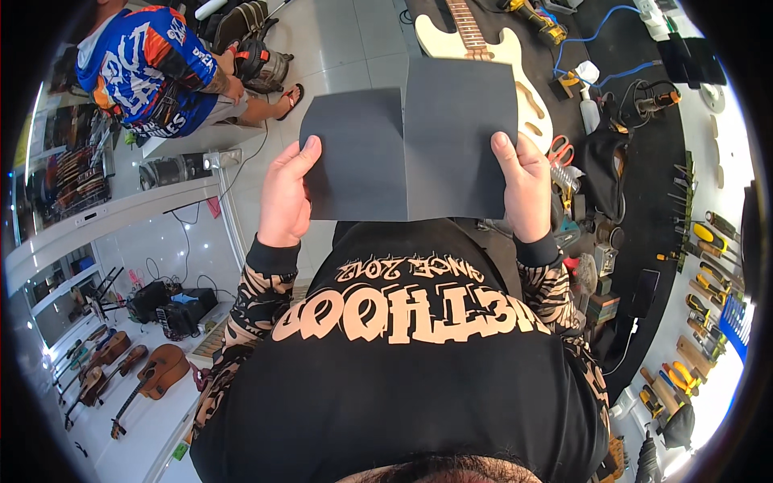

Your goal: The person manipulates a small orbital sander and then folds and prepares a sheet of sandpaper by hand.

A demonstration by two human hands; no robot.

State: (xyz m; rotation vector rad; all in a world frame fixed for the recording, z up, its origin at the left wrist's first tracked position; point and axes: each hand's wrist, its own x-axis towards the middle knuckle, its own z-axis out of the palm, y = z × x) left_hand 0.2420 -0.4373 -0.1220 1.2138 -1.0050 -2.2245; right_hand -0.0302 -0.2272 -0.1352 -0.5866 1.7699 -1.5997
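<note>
A dark grey sheet of stiff paper, like sandpaper, is held up in front of my chest. A crease runs down its middle, and the upper part is split along that line, with the left part's top edge lower than the right's. My left hand pinches the left edge, thumb on the near face. On the opposite edge my right hand grips the same way. The fingers behind the sheet are hidden. Just beyond the right part lies a cream electric guitar body with its neck pointing away, partly covered by the sheet.
Red-handled scissors, a yellow power drill and a white bottle lie on the dark workbench at right. Hand tools line the far right wall. Another person sits at upper left. An acoustic guitar stands at lower left.
</note>
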